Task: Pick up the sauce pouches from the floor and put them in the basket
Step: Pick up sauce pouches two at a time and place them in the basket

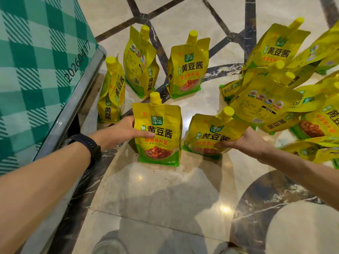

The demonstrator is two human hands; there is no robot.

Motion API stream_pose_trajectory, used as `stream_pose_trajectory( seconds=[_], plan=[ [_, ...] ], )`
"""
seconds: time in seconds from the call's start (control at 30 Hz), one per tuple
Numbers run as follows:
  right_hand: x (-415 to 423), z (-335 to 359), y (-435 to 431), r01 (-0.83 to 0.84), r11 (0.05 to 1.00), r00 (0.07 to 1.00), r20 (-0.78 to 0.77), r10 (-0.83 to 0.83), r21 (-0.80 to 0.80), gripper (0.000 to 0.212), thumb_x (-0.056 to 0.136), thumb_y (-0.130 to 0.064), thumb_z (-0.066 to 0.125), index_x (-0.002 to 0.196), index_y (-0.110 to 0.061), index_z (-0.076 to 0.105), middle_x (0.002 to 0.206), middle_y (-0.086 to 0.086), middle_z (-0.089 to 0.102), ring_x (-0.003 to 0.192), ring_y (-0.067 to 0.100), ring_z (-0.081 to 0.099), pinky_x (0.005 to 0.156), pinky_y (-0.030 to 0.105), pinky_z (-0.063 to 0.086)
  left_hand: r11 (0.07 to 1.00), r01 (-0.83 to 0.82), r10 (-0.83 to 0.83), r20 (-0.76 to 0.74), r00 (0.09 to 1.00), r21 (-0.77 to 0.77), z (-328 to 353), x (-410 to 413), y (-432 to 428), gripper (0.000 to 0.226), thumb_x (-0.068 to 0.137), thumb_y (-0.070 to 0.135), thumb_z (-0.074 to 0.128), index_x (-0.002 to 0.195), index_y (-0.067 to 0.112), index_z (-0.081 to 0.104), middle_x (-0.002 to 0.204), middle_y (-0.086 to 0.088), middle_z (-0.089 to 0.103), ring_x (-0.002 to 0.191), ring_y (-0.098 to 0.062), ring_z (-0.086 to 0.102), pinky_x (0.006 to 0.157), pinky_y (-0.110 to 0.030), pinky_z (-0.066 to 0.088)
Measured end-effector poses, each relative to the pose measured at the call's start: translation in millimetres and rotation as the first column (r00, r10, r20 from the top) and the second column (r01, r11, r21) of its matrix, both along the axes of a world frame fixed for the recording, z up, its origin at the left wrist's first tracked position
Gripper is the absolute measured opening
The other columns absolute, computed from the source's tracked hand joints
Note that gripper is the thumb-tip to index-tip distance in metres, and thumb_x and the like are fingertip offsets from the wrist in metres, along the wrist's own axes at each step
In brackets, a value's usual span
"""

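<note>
Down on the glossy beige-and-dark marble floor (165,189), the left hand (126,130) is gripping an upright yellow spouted sauce pouch (157,143), thumb pressing across its front, fingers curling out of sight behind. The right hand (245,142) is pinching a tilting second yellow pouch (207,132) likewise. Three more standing pouches (187,70) are waiting behind, and a jumbled pouch heap (266,99) is sitting at right.

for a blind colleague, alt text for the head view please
A person's left hand grips an upright yellow sauce pouch on a marble floor; the right hand grips a tilted pouch beside it. More pouches stand behind, with a heap at right.
</note>
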State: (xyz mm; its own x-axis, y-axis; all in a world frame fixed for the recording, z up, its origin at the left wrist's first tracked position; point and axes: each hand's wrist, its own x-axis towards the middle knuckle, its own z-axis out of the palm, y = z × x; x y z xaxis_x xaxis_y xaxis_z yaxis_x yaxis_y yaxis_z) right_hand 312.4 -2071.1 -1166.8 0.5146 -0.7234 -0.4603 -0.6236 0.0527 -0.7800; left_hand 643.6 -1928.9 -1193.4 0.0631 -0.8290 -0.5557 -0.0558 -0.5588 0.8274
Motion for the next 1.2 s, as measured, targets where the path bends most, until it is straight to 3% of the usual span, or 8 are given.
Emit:
stream_pose_trajectory(
  seconds=[0.17,0.33,0.47,0.53,0.63,0.77,0.93,1.2],
  plan=[
    [15,18,-17,-0.117,0.992,0.993,0.034,0.116,0.053,0.045,0.077,-0.003,0.079,0.102,-0.036,0.062,0.093,-0.024,0.070,0.084,-0.012,0.067,0.068,0.009,0.052,1.000,-0.003,0.003,0.010,1.000,-0.013,1,-5,-8,0.040,0.074,0.017,0.081,0.111,0.023,0.069,0.106,0.009,0.077,0.097,-0.008,0.073,0.073,-0.016,0.057],
    [6,18,-39,-0.113,0.958,0.993,0.006,0.116,0.265,0.045,0.077,-0.014,0.075,0.120,-0.020,0.062,0.109,-0.001,0.075,0.099,0.020,0.072,0.087,0.043,0.057,0.996,-0.042,0.047,-0.059,0.997,0.079,-7,-2,-6,0.047,0.072,0.027,0.079,0.117,0.020,0.068,0.111,0.000,0.076,0.101,-0.016,0.073,0.087,-0.031,0.057],
    [-13,-33,-11,0.150,0.900,0.988,-0.034,-0.149,0.409,0.058,0.075,-0.022,0.080,0.128,-0.029,0.056,0.114,0.001,0.074,0.109,0.031,0.068,0.098,0.055,0.051,0.961,-0.225,0.228,-0.003,0.974,0.161,-27,-14,-4,0.033,0.084,0.029,0.075,0.114,0.023,0.065,0.114,-0.001,0.074,0.097,-0.017,0.071,0.088,-0.035,0.056],
    [-19,-51,-1,0.236,0.857,0.966,-0.013,-0.259,0.458,0.073,0.064,-0.023,0.088,0.129,-0.028,0.054,0.116,0.001,0.074,0.107,0.031,0.070,0.098,0.057,0.051,0.955,-0.261,0.257,0.047,0.965,0.139,-34,-20,-4,0.049,0.077,0.026,0.083,0.119,0.025,0.058,0.112,0.004,0.072,0.096,-0.013,0.070,0.082,-0.031,0.055],
    [-18,-58,2,0.268,0.823,0.949,0.012,-0.316,0.501,0.079,0.059,-0.022,0.090,0.130,-0.020,0.056,0.114,0.006,0.074,0.103,0.031,0.071,0.096,0.052,0.054,0.952,-0.300,0.289,0.140,0.947,0.064,-39,-27,-3,0.071,0.069,0.020,0.089,0.126,0.022,0.047,0.111,0.008,0.067,0.096,-0.007,0.066,0.081,-0.026,0.053],
    [-3,-56,13,0.304,0.703,0.912,0.017,-0.410,0.643,0.054,0.071,-0.018,0.076,0.123,-0.009,0.065,0.109,0.013,0.075,0.092,0.029,0.074,0.082,0.039,0.060,0.952,-0.306,0.304,0.076,0.950,0.019,-44,-48,-7,0.076,0.070,0.018,0.088,0.136,0.019,0.050,0.120,0.000,0.071,0.102,-0.014,0.070,0.092,-0.037,0.056],
    [7,-55,20,0.251,0.698,0.898,0.108,-0.427,0.671,0.052,0.075,-0.014,0.071,0.126,-0.013,0.061,0.115,0.014,0.073,0.089,0.026,0.074,0.080,0.040,0.062,0.963,-0.268,0.269,0.041,0.962,-0.039,-50,-62,-11,0.078,0.076,0.014,0.084,0.142,0.026,0.044,0.117,0.010,0.069,0.098,0.000,0.067,0.085,-0.021,0.054],
    [7,-62,16,0.238,0.741,0.911,0.120,-0.394,0.628,0.059,0.074,-0.014,0.074,0.130,-0.013,0.058,0.116,0.013,0.072,0.095,0.029,0.072,0.081,0.040,0.061,0.963,-0.268,0.271,0.168,0.948,-0.042,-64,-61,-2,0.106,0.044,0.074,0.087,0.137,0.041,0.045,0.120,0.017,0.070,0.109,-0.010,0.068,0.100,-0.048,0.052]
  ],
)
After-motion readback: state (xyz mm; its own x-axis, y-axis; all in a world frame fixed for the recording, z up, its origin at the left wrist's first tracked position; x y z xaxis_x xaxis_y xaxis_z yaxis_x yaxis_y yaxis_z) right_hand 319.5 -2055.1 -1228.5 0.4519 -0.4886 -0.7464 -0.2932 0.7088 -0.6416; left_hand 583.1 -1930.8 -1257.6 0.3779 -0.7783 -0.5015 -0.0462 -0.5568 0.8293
